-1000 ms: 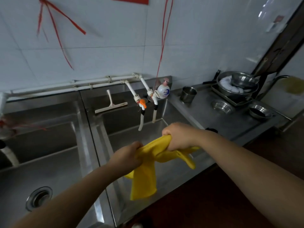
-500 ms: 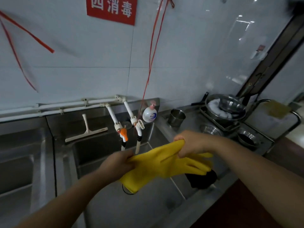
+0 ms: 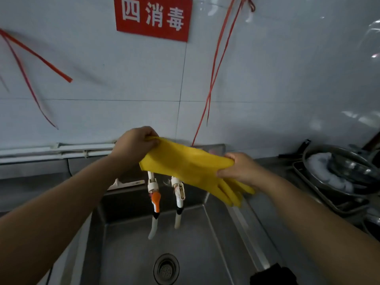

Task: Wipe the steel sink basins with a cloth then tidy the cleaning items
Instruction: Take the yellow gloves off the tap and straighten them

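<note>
Yellow rubber gloves (image 3: 185, 165) are stretched out flat in the air above the back of the steel sink basin (image 3: 205, 243). My left hand (image 3: 134, 145) pinches the cuff end, raised near the wall pipe. My right hand (image 3: 239, 168) grips the palm part, with the glove fingers hanging down past it to the right. The gloves cover the tops of two white taps (image 3: 153, 194), one with an orange lever. A dark cloth-like object (image 3: 273, 274) lies on the sink's front right rim.
A drain (image 3: 166, 268) sits in the basin floor. A white squeegee (image 3: 125, 183) peeks out behind my left arm. Steel bowls and a tray (image 3: 339, 171) stand on the counter at right. Red strings (image 3: 213, 75) hang down the tiled wall below a red sign (image 3: 153, 17).
Both hands have lifted the gloves up and toward the wall, spreading them out lengthwise. The view has tilted up and swung right, so the left basin has left the frame.
</note>
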### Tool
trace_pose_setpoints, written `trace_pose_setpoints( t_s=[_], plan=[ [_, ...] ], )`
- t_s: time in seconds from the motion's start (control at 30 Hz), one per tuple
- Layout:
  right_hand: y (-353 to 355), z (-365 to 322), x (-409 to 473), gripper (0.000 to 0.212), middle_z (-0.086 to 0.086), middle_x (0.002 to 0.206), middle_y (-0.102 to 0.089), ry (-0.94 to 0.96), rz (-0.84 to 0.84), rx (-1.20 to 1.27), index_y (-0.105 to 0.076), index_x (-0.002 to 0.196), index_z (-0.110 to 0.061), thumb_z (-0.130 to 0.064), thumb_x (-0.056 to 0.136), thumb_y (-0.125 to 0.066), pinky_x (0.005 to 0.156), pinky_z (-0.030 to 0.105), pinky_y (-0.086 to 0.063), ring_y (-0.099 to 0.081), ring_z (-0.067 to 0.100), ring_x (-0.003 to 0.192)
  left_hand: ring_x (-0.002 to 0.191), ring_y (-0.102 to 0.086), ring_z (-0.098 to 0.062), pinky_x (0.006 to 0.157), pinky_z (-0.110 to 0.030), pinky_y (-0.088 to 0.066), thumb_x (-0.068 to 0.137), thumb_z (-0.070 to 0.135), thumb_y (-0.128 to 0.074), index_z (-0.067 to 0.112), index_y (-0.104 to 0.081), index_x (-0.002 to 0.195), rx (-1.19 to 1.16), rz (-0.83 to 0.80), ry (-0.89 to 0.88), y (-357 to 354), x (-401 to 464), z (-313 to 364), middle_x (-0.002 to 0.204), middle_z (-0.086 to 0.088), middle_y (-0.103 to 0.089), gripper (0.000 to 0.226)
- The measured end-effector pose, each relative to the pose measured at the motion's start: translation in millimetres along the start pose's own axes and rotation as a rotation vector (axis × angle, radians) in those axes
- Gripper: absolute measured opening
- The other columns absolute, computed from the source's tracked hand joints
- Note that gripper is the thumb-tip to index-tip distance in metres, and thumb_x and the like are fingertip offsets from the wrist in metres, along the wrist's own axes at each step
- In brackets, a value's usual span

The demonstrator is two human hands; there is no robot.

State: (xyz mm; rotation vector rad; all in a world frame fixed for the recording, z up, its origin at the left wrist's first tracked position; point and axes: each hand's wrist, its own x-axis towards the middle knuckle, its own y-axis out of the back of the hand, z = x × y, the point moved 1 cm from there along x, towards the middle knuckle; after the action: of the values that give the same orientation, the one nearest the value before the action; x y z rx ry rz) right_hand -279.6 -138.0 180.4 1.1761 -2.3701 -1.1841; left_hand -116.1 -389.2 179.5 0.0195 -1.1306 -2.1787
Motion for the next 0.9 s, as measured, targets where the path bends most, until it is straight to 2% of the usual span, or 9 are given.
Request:
trace_pose_setpoints(
  t_s=[0.1,0.2,0.3,0.37,0.5,0.7,0.8,0.83,0.9],
  plan=[
    [-1.5,19.7,36.5,0.054,-0.012,0.095,-0.060,0.021,-0.015,0.084,-0.055,0.121,-0.023,-0.032,0.072,-0.076,0.060,0.020,-0.043,-0.059,0.007,0.083,0.087,-0.050,-0.017,0.066,-0.029,-0.036,0.090,0.027,-0.057,0.026,-0.063,0.100,0.054,0.052,0.073,-22.9,36.1,1.8,0.091,0.005,-0.058,0.012],
    [-8.6,38.6,63.1,0.064,-0.004,0.109,-0.059,0.034,-0.066,0.214,-0.047,0.132,-0.020,-0.026,0.076,-0.076,0.071,0.026,-0.046,-0.059,0.018,0.100,0.085,-0.049,-0.019,0.067,-0.029,-0.037,0.090,0.026,-0.057,0.023,-0.064,0.101,0.105,0.094,0.128,-48.2,67.4,-1.8,0.093,-0.001,-0.060,0.014],
    [-15.6,51.1,81.2,0.054,-0.007,0.116,-0.053,0.048,-0.125,0.289,-0.047,0.125,-0.022,-0.027,0.078,-0.074,0.066,0.020,-0.043,-0.056,0.009,0.095,0.100,-0.049,-0.026,0.074,-0.032,-0.038,0.090,0.027,-0.057,0.021,-0.066,0.104,0.177,0.142,0.140,-71.1,92.1,-7.0,0.100,-0.006,-0.061,0.019],
    [-20.4,58.1,89.8,0.042,-0.004,0.115,-0.058,0.048,-0.192,0.361,-0.051,0.114,-0.025,-0.030,0.079,-0.073,0.072,0.025,-0.047,-0.059,0.013,0.095,0.114,-0.040,-0.030,0.080,-0.034,-0.034,0.089,0.030,-0.058,0.021,-0.068,0.106,0.262,0.198,0.147,-83.3,104.3,-9.6,0.111,-0.007,-0.058,0.021],
    [-27.4,69.8,100.3,0.034,-0.005,0.111,-0.061,0.061,-0.234,0.431,-0.056,0.105,-0.033,-0.032,0.077,-0.074,0.073,0.025,-0.048,-0.059,0.013,0.098,0.107,-0.042,-0.027,0.083,-0.030,-0.036,0.089,0.023,-0.061,0.018,-0.069,0.105,0.077,0.255,0.220,-107.1,121.9,-6.0,0.115,-0.010,-0.049,0.019],
    [-36.7,103.6,106.0,0.029,-0.008,0.096,-0.065,0.083,-0.115,0.347,-0.057,0.095,-0.035,-0.019,0.078,-0.074,0.070,0.020,-0.047,-0.062,0.008,0.089,0.080,-0.062,-0.013,0.072,-0.022,-0.053,0.088,0.017,-0.063,0.018,-0.069,0.094,-0.320,0.074,0.220,-137.2,127.9,9.8,0.100,-0.003,-0.059,0.009],
    [-51.9,114.0,107.9,0.029,-0.007,0.088,-0.065,0.105,-0.069,0.268,-0.058,0.095,-0.029,-0.014,0.076,-0.074,0.067,0.014,-0.046,-0.063,0.008,0.083,0.085,-0.067,-0.017,0.070,-0.023,-0.056,0.088,0.015,-0.063,0.025,-0.066,0.085,-0.392,-0.154,0.256,-150.8,121.7,7.2,0.093,-0.001,-0.066,0.011],
    [-58.3,115.9,108.2,0.029,-0.008,0.086,-0.065,0.104,-0.064,0.264,-0.059,0.096,-0.028,-0.013,0.076,-0.074,0.064,0.010,-0.045,-0.063,0.005,0.081,0.089,-0.066,-0.020,0.068,-0.021,-0.055,0.088,0.016,-0.063,0.024,-0.065,0.092,-0.386,-0.240,0.281,-155.2,118.4,4.5,0.099,-0.001,-0.064,0.009],
    [-70.8,119.2,109.1,0.026,-0.010,0.084,-0.064,0.097,-0.039,0.233,-0.059,0.094,-0.028,-0.015,0.075,-0.072,0.061,0.007,-0.043,-0.061,0.000,0.079,0.096,-0.061,-0.020,0.067,-0.019,-0.050,0.089,0.018,-0.063,0.017,-0.058,0.119,-0.337,-0.333,0.319,-160.9,112.0,-3.3,0.115,-0.003,-0.054,0.030]
  ],
)
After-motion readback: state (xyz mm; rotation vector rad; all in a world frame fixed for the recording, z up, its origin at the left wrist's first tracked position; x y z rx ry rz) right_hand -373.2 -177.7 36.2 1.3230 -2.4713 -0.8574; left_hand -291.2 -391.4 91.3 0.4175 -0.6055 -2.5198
